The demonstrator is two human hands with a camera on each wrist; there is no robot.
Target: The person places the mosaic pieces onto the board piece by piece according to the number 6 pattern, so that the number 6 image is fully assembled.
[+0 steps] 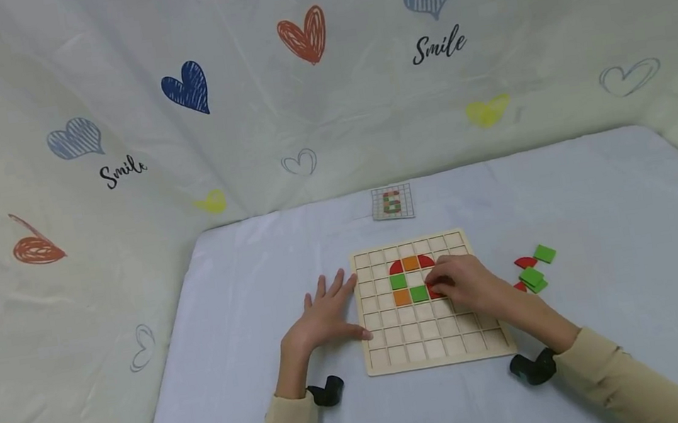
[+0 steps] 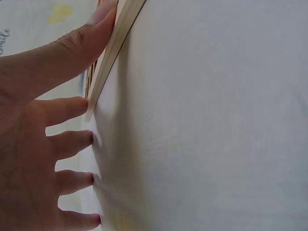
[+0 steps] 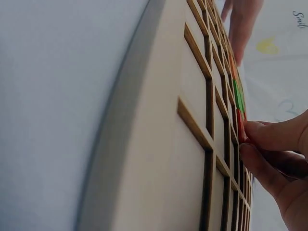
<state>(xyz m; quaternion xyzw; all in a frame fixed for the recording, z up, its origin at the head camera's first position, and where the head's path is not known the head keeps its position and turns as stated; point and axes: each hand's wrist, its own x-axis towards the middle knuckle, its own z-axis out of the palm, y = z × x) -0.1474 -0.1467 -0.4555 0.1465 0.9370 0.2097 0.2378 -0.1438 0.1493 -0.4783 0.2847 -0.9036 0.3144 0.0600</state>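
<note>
A wooden grid board (image 1: 425, 352) lies on the table with several coloured tiles in its cells. Red curved pieces (image 1: 396, 267) flank an orange square (image 1: 410, 263) in the upper row; below are a green square (image 1: 397, 281), another orange square (image 1: 402, 297) and another green one (image 1: 419, 294). My right hand (image 1: 471, 283) pinches a red piece (image 3: 241, 127) between thumb and finger at a cell right of that lower green square; its outline is partly hidden. With fingers spread, my left hand (image 1: 322, 319) touches the board's left edge with thumb and index finger.
Loose green squares (image 1: 545, 253) and red curved pieces (image 1: 525, 263) lie right of the board, some overlapping. Behind the board is a small pattern card (image 1: 392, 203). Black wrist devices (image 1: 533, 367) sit at both sleeves. A patterned curtain (image 1: 238, 132) hangs behind the table.
</note>
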